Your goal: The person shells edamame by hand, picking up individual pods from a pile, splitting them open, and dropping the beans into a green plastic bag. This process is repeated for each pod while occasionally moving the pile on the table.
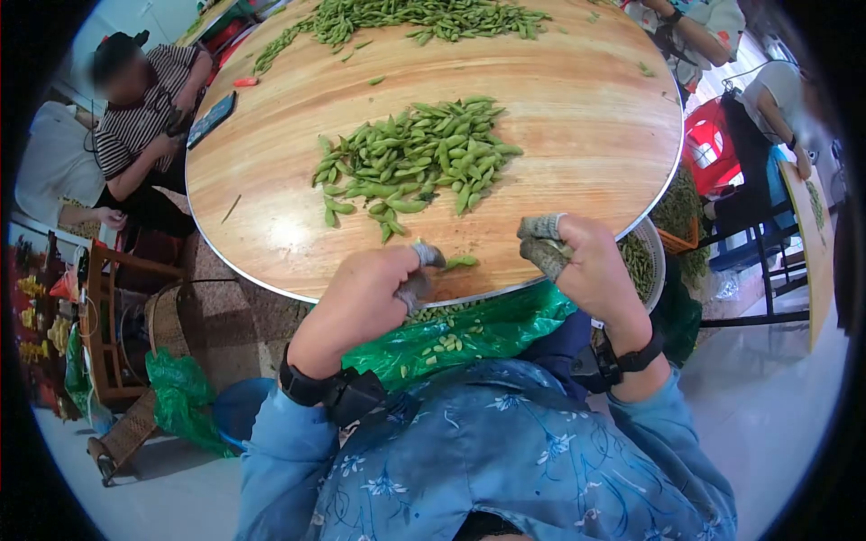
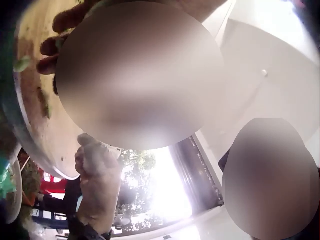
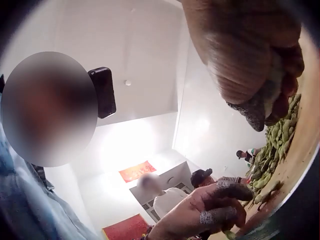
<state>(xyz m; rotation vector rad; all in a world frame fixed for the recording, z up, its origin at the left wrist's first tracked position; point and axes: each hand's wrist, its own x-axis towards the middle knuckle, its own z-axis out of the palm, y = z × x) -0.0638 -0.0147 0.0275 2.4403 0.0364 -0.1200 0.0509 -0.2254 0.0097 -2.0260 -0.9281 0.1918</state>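
My left hand [image 1: 365,284] is over the table's near edge, its fingers curled and grey coverings on some fingertips. A bit of green [image 3: 229,234] shows at these fingertips in the right wrist view, like a green soybean pod. One loose pod [image 1: 462,261] lies on the table just beyond them. To the right, my right hand [image 1: 591,261] is raised near the table edge with curled fingers, grey coverings on its thumb and finger; nothing shows in its grip. A pile of green soybean pods [image 1: 406,158] lies ahead of both hands. Blurring hides most of the left hand in the left wrist view.
Across the round wooden table [image 1: 577,117] lies a larger heap of pods [image 1: 406,18]. Green plastic [image 1: 469,338] with shelled beans covers my lap. A white basket [image 1: 651,257] of pods stands below at right. A phone [image 1: 212,119] lies near a seated person [image 1: 144,117] at left.
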